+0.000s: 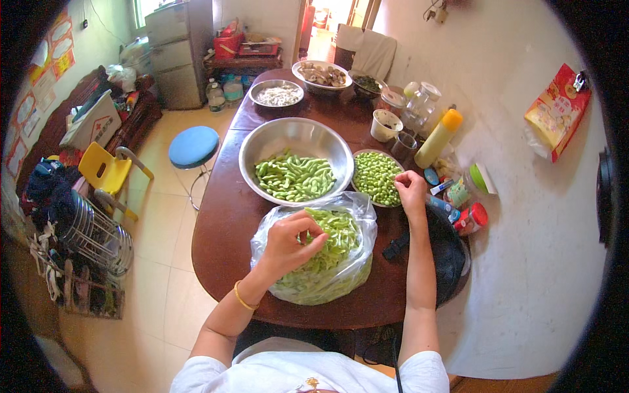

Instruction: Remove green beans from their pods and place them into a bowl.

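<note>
My left hand [294, 241] hovers over a clear plastic bag [362, 209] full of empty green pod shells [339, 238]. Its fingers curl close to the thumb, and whether a shell is between them is unclear. At the right rim of a bowl of shelled green soybeans [376, 174] is my right hand [412, 190], thumb and fingertips pinched together. Any bean in that pinch is too small to make out. Beyond the bag, a wide steel basin [250, 147] holds whole green soybean pods [295, 174].
On the brown table [221, 245] stand dishes of food [322, 73], a paper cup [386, 125], a glass [404, 144] and a yellow-capped spray can [436, 140]. Jars [471, 218] and a black bag [442, 255] line the wall side. A blue stool [194, 146] stands left.
</note>
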A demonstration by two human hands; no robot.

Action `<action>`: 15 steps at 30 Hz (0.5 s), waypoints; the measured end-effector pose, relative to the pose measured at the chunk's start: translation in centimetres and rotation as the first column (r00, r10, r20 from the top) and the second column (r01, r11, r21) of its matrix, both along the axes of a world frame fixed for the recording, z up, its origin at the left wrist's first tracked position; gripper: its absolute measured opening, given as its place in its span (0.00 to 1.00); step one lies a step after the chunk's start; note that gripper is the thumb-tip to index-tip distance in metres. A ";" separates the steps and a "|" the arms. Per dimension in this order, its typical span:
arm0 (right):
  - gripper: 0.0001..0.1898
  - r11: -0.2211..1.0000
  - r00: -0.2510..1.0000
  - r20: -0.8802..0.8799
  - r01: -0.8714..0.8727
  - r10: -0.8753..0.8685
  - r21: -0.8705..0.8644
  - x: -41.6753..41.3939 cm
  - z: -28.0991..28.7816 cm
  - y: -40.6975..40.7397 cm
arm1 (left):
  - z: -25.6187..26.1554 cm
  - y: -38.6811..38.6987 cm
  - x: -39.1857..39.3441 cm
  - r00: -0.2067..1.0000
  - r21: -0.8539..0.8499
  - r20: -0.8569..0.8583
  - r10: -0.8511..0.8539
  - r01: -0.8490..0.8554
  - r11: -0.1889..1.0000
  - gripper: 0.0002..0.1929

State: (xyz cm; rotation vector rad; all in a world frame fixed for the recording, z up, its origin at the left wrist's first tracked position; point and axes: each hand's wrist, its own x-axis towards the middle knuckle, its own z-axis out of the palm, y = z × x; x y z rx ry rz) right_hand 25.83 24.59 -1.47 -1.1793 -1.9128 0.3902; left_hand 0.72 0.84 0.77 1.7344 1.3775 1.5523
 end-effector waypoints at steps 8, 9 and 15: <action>0.07 0.991 0.999 0.047 0.012 -0.018 0.135 -2.2 2.6 -2.4 | -0.3 0.3 -0.1 1.000 0.045 0.003 -0.002 0.002 0.999 0.04; 0.07 0.978 1.000 0.031 -0.012 0.006 0.210 -2.9 3.0 -2.8 | -0.3 0.3 0.0 1.000 0.050 0.002 0.003 -0.003 0.999 0.04; 0.05 0.895 0.895 0.025 -0.445 0.445 -0.021 -11.0 5.1 -4.0 | -0.1 0.0 -0.2 0.999 0.044 0.027 -0.034 0.032 0.998 0.09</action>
